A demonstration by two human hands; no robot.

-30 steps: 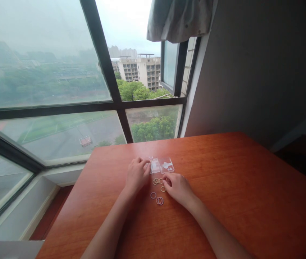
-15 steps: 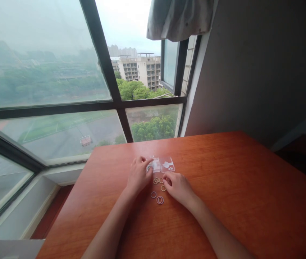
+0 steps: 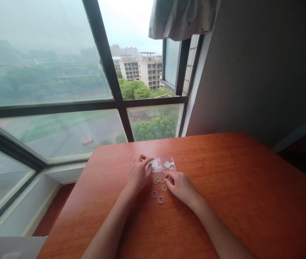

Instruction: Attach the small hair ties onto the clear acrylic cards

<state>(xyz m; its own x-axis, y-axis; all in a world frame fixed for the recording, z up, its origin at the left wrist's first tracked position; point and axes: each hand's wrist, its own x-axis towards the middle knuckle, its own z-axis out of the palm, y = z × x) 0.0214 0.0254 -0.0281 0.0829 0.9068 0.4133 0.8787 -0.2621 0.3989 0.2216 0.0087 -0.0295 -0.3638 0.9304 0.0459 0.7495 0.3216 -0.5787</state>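
Observation:
A small clear plastic box (image 3: 156,164) lies opened out on the table, with its see-through lid (image 3: 168,164) folded to the right and white marks on it. My left hand (image 3: 138,173) is at the box's left end, thumb and forefinger closed around that edge. My right hand (image 3: 180,185) rests just in front of the lid with its fingers curled and the tips together; whatever they may pinch is hidden. Beside those fingertips lie several pale yellow rings (image 3: 164,187), some overlapping. Nearer me are a single purple ring (image 3: 154,194) and two overlapping pinkish-purple rings (image 3: 161,199).
The reddish-brown wooden table (image 3: 236,187) reaches to the window frame (image 3: 153,103) at the back. A grey wall (image 3: 244,72) stands on the right. A curtain (image 3: 181,19) hangs above an outward-opened window pane (image 3: 172,63).
The view has shifted slightly. My right fingertips have drawn a little to the right, away from the yellow ring beside them. My left hand stays at the box, and the rings lie as before.

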